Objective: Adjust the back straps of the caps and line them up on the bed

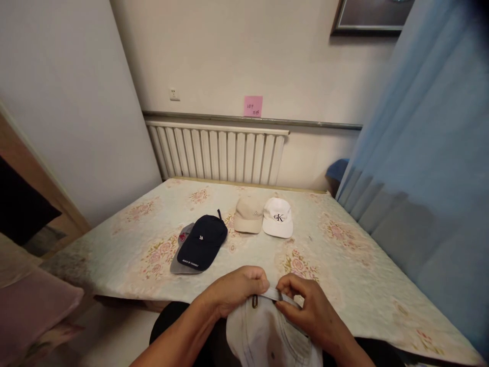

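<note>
Pale cap (263, 331): I have the left hand (240, 288) pinching its strap (271, 293), seemingly right hand (313, 306) too; best taut between grips.

From here I see bare forearms (194, 326), a left hand (240, 286) and right hand (308, 302) equally bare, and plain black clothing (167, 317) over the legs, rounded at one knee.
</note>
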Demonstrator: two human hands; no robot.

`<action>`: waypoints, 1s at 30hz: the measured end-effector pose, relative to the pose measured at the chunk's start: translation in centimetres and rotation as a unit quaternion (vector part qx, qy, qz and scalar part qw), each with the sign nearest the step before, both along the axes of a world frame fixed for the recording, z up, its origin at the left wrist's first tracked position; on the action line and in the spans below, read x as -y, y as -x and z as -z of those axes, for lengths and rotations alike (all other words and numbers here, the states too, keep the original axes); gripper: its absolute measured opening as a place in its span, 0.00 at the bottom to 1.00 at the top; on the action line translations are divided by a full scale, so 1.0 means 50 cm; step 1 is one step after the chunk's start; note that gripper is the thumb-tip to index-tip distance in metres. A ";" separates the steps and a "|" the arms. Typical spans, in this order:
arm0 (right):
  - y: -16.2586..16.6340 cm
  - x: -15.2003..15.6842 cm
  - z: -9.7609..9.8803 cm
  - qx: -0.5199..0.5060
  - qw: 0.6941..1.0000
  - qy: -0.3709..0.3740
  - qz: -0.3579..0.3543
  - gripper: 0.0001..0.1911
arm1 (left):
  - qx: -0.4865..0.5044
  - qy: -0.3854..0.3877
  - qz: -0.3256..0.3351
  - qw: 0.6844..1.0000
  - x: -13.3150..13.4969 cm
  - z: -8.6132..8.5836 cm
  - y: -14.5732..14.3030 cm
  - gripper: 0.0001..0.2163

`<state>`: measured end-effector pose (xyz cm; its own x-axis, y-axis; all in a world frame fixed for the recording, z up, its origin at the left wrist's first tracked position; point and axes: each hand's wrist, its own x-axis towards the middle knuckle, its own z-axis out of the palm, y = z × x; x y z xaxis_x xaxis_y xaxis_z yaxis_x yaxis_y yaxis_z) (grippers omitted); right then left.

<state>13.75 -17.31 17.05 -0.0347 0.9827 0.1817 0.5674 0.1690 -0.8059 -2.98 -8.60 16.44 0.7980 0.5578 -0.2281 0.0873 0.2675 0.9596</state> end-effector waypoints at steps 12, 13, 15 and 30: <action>-0.005 -0.004 0.008 -0.005 1.000 0.004 -0.018 0.05 | -0.002 -0.004 0.006 1.000 -0.004 0.000 0.014 0.12; -0.006 -0.005 0.008 -0.008 1.000 0.006 -0.020 0.05 | -0.009 -0.013 0.008 1.000 -0.005 -0.001 0.015 0.11; -0.008 -0.007 0.010 -0.022 0.999 0.014 -0.026 0.04 | -0.021 -0.028 0.011 0.999 -0.005 -0.003 0.016 0.10; -0.022 -0.014 0.024 -0.065 0.995 0.060 -0.034 0.05 | -0.007 0.035 0.021 0.999 -0.003 0.018 0.015 0.09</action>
<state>14.87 -16.60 15.83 -0.0865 0.9938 0.0696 0.4477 0.1011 -0.8885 -3.75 -8.45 15.54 0.8165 0.5069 -0.2762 0.1130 0.3289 0.9376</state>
